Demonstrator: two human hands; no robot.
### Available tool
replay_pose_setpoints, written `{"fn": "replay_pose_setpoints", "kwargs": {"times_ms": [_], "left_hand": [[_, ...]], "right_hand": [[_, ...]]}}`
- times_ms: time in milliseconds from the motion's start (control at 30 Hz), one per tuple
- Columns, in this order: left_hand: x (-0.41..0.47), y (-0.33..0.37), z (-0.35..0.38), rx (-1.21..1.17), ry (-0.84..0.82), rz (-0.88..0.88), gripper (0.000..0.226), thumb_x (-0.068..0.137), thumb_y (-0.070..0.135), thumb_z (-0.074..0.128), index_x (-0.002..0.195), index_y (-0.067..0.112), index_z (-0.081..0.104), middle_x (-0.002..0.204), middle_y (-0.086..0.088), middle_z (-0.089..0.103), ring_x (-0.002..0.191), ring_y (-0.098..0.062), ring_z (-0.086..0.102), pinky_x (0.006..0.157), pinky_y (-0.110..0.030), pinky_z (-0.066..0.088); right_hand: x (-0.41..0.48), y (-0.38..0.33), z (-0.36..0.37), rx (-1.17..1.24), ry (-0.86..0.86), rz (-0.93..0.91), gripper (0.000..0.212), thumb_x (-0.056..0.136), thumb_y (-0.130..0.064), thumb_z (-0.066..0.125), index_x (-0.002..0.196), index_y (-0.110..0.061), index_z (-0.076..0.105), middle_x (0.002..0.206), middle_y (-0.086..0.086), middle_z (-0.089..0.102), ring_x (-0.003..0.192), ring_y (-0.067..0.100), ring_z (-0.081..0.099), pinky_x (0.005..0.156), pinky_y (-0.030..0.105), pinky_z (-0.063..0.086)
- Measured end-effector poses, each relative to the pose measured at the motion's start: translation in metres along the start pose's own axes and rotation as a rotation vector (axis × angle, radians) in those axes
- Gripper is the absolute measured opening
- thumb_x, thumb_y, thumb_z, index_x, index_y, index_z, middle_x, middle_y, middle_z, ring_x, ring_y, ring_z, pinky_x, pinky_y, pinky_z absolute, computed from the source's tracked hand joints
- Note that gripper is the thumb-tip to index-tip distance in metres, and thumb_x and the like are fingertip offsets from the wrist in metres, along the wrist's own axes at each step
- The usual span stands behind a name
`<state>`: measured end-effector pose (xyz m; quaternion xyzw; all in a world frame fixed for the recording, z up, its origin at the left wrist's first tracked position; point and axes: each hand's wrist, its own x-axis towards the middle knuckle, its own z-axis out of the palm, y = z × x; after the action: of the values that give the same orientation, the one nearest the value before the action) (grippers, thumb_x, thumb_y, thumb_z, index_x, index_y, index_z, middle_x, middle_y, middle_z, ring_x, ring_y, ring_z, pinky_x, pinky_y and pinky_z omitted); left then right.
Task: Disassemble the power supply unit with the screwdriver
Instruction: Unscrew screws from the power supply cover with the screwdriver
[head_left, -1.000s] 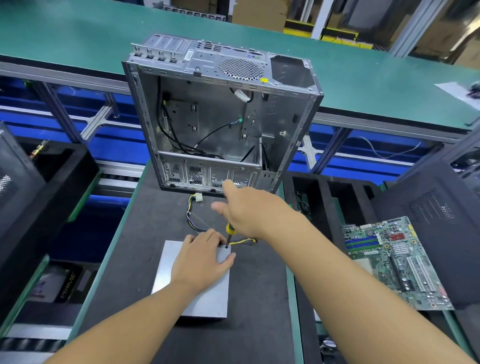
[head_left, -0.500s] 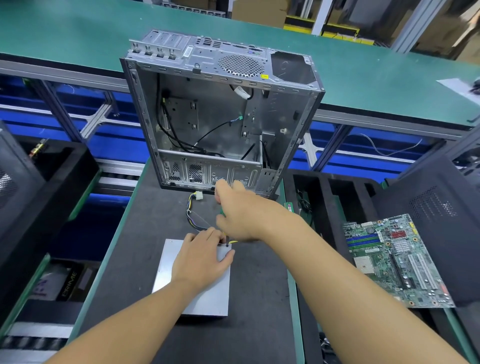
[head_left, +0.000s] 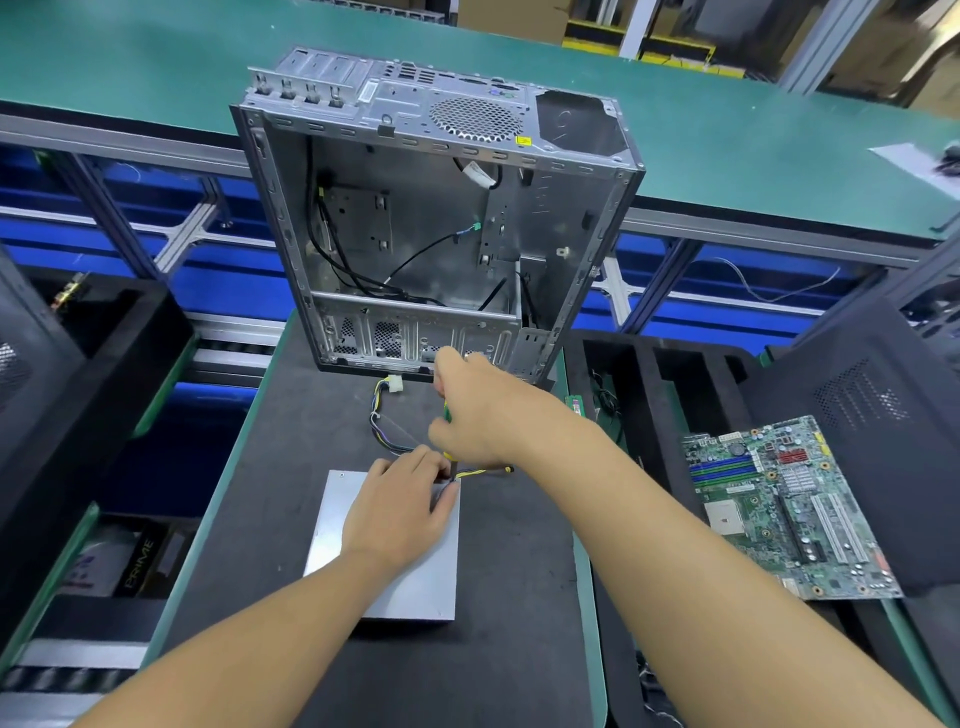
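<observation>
the psu (head_left: 395, 566) is already out of the case (head_left: 431, 234) and lies flat on the black mat (head_left: 280, 467) in front of you, its cables (head_left: 384, 431) trailing toward the case. its lid is on, so by the look of it the opening-up has barely begun. your right hand (head_left: 478, 410) is curled round the screwdriver (head_left: 447, 413), held upright with the tip down at the psu's far right corner. your left hand (head_left: 400, 506) lies palm down on the lid, holding nothing, with the fingers reaching to that same corner beside the tip. i judge you're on a lid screw there. the screw itself is hidden, and i can't tell whether any others are out. left to do: the remaining screws, then lifting the lid.

the mat covers a narrow green-edged bench. black foam trays stand on both sides, and a motherboard (head_left: 784, 504) lies on the right one. beyond the case runs a long green table (head_left: 156, 67) on a grey frame, with cartons behind it.
</observation>
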<state>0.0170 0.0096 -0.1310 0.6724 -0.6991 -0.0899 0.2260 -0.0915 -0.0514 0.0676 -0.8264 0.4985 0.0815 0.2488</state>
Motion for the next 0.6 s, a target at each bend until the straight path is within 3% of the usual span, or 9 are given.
{"fn": "replay_pose_setpoints", "kwargs": {"times_ms": [100, 167, 300, 600], "left_hand": [[0.0008, -0.0014, -0.0001, -0.001, -0.035, 0.012, 0.016, 0.097, 0.040, 0.047, 0.101, 0.030, 0.059, 0.097, 0.019, 0.056, 0.092, -0.006, 0.052, 0.085, -0.030, 0.036], [0.0011, -0.0016, -0.0003, 0.004, -0.045, 0.015, 0.018, 0.098, 0.041, 0.045, 0.102, 0.030, 0.058, 0.099, 0.020, 0.056, 0.093, -0.005, 0.052, 0.085, -0.029, 0.036], [0.0007, -0.0005, -0.0004, -0.004, -0.023, 0.002, 0.014, 0.096, 0.039, 0.048, 0.100, 0.030, 0.059, 0.095, 0.018, 0.056, 0.089, -0.007, 0.051, 0.084, -0.030, 0.037], [0.0009, 0.0004, -0.0001, -0.030, -0.005, -0.009, 0.012, 0.092, 0.040, 0.051, 0.097, 0.032, 0.059, 0.093, 0.018, 0.056, 0.088, -0.006, 0.049, 0.083, -0.030, 0.037]], "right_hand": [[0.0012, -0.0015, 0.0036, 0.028, 0.062, 0.029, 0.021, 0.101, -0.037, 0.040, 0.098, -0.019, 0.031, 0.104, 0.008, 0.044, 0.083, 0.032, 0.048, 0.064, 0.038, 0.035], [0.0021, -0.0022, 0.0049, 0.026, 0.080, 0.017, 0.018, 0.103, -0.033, 0.038, 0.098, -0.017, 0.029, 0.100, 0.008, 0.044, 0.081, 0.031, 0.048, 0.063, 0.038, 0.034], [0.0019, -0.0032, 0.0033, 0.034, 0.029, -0.022, 0.009, 0.096, -0.014, 0.042, 0.103, -0.014, 0.036, 0.104, 0.008, 0.044, 0.084, 0.031, 0.052, 0.060, 0.036, 0.036], [0.0000, -0.0058, 0.0044, 0.056, 0.053, 0.007, 0.016, 0.091, -0.023, 0.045, 0.103, -0.016, 0.037, 0.106, 0.006, 0.043, 0.087, 0.034, 0.053, 0.064, 0.038, 0.038]]}}
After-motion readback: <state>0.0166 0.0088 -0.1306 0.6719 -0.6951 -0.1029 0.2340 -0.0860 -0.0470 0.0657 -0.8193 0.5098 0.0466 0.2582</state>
